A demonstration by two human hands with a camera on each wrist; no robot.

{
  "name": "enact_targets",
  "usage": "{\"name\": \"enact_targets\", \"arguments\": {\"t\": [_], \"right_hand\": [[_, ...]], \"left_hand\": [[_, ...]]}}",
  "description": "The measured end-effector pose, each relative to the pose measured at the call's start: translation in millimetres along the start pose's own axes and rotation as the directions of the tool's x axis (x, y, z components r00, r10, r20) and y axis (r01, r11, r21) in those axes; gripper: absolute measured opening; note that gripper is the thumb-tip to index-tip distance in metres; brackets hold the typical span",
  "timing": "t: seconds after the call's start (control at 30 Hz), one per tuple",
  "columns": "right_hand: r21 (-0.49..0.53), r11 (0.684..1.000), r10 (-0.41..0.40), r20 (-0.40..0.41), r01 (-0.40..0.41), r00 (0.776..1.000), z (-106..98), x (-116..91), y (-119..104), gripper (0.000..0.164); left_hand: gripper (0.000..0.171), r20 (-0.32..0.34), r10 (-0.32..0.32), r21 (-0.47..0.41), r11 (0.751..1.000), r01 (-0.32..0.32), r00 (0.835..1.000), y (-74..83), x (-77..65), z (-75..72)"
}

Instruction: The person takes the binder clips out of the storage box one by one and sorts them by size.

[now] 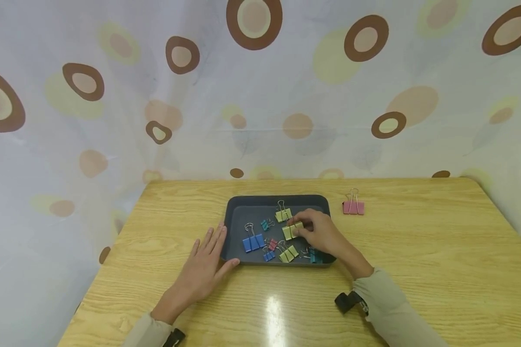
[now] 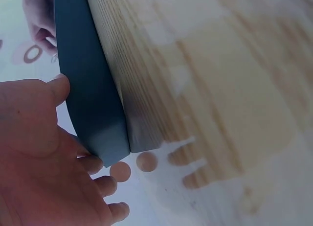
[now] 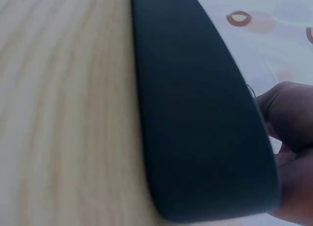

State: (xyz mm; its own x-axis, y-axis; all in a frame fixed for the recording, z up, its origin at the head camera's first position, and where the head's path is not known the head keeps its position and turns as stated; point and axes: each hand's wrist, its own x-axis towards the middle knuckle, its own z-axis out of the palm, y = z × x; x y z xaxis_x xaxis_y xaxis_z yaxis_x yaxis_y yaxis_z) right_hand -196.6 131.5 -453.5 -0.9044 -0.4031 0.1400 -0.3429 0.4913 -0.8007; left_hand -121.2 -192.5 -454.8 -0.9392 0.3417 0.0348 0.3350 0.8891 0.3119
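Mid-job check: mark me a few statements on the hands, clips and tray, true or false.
1. The right hand pinches a yellow clip. True.
2. The large blue clip lies in the tray. True.
3. The large pink clip lies in the tray. False: it lies on the table, right of the tray.
4. The left hand grips a clip. False: it touches the tray's edge.

Nine binder clips (image 1: 253,243), two hands (image 1: 205,268), one tray (image 1: 245,213) and one table (image 1: 430,236) are visible.
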Motion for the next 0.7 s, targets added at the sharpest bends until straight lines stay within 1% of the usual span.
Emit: {"name": "enact_targets", "arguments": {"t": [0.2, 0.3, 0.53, 0.7], "right_hand": [[0.047, 0.999, -0.005, -0.082, 0.008, 0.997, -15, -1, 2, 0.018], [0.048, 0.999, -0.003, -0.113, 0.008, 0.994, -25, -3, 4, 0.018], [0.057, 0.997, 0.059, -0.157, -0.051, 0.986, -47, -11, 11, 0.019], [0.076, 0.996, 0.068, -0.228, -0.052, 0.971, -68, -18, 16, 0.021]], "left_hand": [[0.084, -0.006, 0.001, -0.013, 1.000, -0.001, 1.000, 0.1, 0.3, -1.1], [0.084, -0.005, 0.000, -0.015, 1.000, 0.000, 1.000, 0.3, 0.1, -1.1], [0.085, 0.005, -0.006, -0.019, 1.000, 0.006, 1.000, 0.6, 0.3, -0.2], [0.084, 0.012, -0.008, -0.018, 1.000, 0.008, 1.000, 0.6, 0.7, 0.3]]}}
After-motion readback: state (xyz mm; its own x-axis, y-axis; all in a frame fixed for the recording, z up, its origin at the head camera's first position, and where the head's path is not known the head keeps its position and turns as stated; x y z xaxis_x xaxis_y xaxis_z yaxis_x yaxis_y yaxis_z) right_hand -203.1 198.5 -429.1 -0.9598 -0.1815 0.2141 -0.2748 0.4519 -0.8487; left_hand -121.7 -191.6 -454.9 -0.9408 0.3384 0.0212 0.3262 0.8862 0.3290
